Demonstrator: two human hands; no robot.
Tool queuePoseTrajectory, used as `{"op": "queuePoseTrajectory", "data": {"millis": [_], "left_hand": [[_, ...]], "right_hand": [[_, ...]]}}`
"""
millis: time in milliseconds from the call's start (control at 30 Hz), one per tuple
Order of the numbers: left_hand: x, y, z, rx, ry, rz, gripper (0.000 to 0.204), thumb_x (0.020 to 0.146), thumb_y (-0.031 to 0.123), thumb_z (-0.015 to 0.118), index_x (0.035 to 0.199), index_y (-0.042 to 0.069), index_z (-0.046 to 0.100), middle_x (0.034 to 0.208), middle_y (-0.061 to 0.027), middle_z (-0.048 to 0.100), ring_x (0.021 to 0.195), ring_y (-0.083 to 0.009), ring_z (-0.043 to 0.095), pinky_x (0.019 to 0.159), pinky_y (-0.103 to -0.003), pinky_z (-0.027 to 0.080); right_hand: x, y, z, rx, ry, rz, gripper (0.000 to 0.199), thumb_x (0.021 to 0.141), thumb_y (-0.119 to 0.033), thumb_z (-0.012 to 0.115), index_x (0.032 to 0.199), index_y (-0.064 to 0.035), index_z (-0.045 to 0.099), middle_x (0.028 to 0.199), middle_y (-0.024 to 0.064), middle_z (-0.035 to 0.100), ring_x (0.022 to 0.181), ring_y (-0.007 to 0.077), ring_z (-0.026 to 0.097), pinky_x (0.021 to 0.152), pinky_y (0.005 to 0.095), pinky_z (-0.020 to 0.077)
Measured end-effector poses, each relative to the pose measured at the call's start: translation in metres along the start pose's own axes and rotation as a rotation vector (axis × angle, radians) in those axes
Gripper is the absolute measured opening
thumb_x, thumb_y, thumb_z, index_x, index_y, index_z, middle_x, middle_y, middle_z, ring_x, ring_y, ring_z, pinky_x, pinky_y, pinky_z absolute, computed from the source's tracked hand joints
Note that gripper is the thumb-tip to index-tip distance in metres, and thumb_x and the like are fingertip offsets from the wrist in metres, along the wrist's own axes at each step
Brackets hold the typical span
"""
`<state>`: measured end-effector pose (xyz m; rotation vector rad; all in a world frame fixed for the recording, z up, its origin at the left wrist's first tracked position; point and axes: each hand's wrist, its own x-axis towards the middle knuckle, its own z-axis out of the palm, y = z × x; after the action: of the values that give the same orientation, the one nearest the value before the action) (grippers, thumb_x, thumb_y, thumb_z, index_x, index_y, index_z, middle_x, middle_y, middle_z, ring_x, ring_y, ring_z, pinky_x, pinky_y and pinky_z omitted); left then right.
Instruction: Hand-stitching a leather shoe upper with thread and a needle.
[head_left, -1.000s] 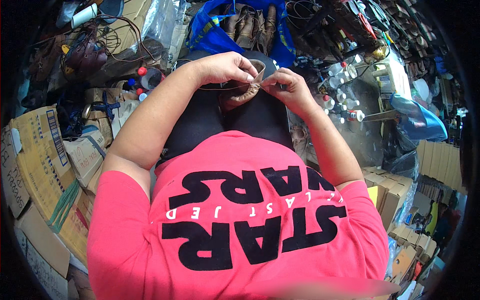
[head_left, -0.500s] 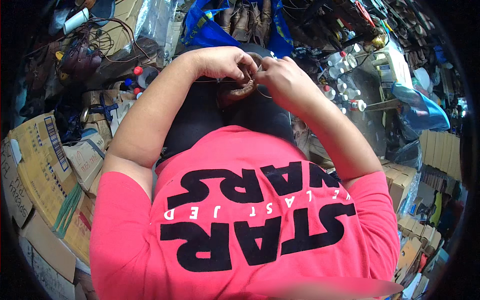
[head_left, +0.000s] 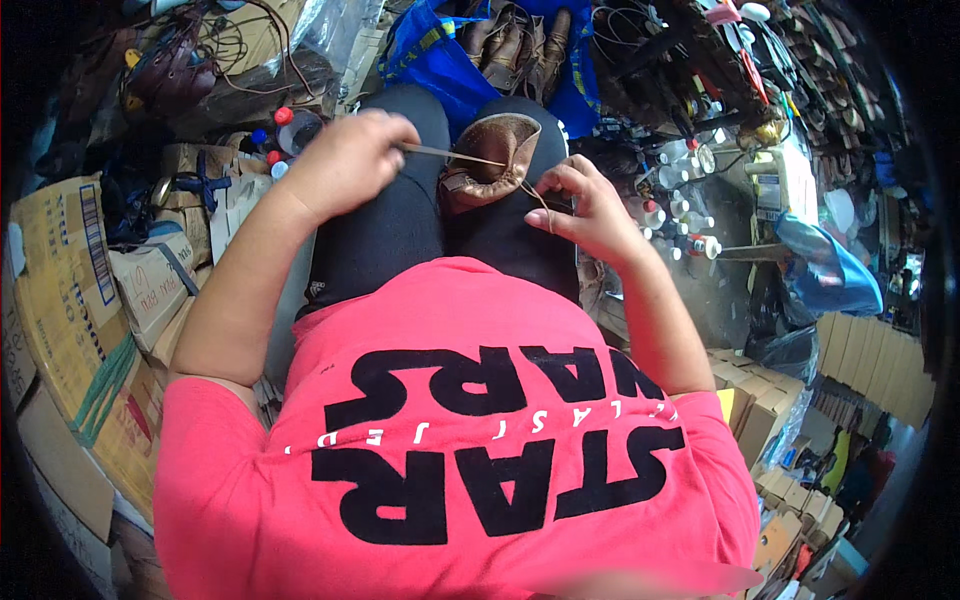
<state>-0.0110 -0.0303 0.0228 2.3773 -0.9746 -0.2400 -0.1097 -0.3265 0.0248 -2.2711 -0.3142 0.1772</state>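
A brown leather shoe upper with a puckered edge rests between my thighs, its opening tilted upward. From it a thin tan cord runs taut to the left, where my left hand is closed on it; motion blurs that hand a little. On the other side, my right hand pinches a looser length of cord that leaves the upper's right edge and hangs in a loop by the thumb. Neither hand touches the leather itself.
Beyond my knees a blue bag holds several brown leather shoe pieces. Small bottles stand to the right; red-capped bottles are by my left arm. Cardboard boxes crowd the left, and a blue plastic bag lies far right.
My hands were together at the leather upper; they have moved apart, left hand leftward and right hand to the right and nearer. The cord is now drawn out between them and the upper.
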Motion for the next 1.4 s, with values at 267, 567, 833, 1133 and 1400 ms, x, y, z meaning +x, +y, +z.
{"op": "queuePoseTrajectory", "data": {"millis": [267,567,833,1133,1400], "left_hand": [[0.043,0.015,0.028,-1.900,0.131,0.077,0.046,0.100,0.041,0.036,0.096,0.003,0.061,0.105,-0.0167,0.065,0.109,-0.0269,0.059,0.090,-0.040,0.048],[0.031,-0.015,0.003,-1.631,0.167,-0.372,0.041,0.099,0.039,0.040,0.071,0.012,0.051,0.060,0.0008,0.044,0.048,-0.0108,0.039,0.061,-0.029,0.044],[-0.001,0.000,-0.019,-0.057,0.307,0.039,0.031,0.074,0.007,0.061,0.105,0.005,0.063,0.109,-0.0116,0.056,0.101,-0.0263,0.057,0.092,-0.036,0.044],[0.029,0.030,0.051,-0.218,-0.128,0.305,0.024,0.074,0.021,0.073,0.090,0.007,0.061,0.094,-0.0097,0.056,0.088,-0.0325,0.059,0.076,-0.040,0.048],[0.050,0.026,0.033,-0.343,-0.042,0.237,0.020,0.081,0.019,0.063,0.096,0.006,0.066,0.100,-0.0114,0.063,0.095,-0.0279,0.060,0.084,-0.035,0.047]], "right_hand": [[0.042,0.019,0.018,1.610,0.732,0.331,0.041,0.098,-0.042,0.040,0.088,-0.0078,0.059,0.081,0.0069,0.059,0.079,0.0216,0.059,0.078,0.0408,0.0497],[0.003,0.041,0.004,1.664,0.285,0.366,0.044,0.098,-0.042,0.042,0.065,-0.0125,0.041,0.056,-0.0002,0.036,0.051,0.0144,0.036,0.068,0.0344,0.0433],[0.001,0.031,-0.044,0.465,0.169,0.276,0.056,0.080,-0.010,0.071,0.132,-0.0082,0.050,0.088,-0.0036,0.049,0.073,0.0048,0.047,0.063,0.0179,0.0400],[0.043,0.018,0.007,0.014,0.059,0.313,0.022,0.082,-0.017,0.073,0.075,-0.0042,0.056,0.069,-0.0023,0.057,0.066,0.0041,0.049,0.059,0.0214,0.0413],[0.018,-0.018,0.005,-0.175,0.339,0.178,0.031,0.080,-0.031,0.071,0.087,-0.0032,0.060,0.069,0.0101,0.053,0.063,0.0223,0.052,0.060,0.0331,0.0435]]}}
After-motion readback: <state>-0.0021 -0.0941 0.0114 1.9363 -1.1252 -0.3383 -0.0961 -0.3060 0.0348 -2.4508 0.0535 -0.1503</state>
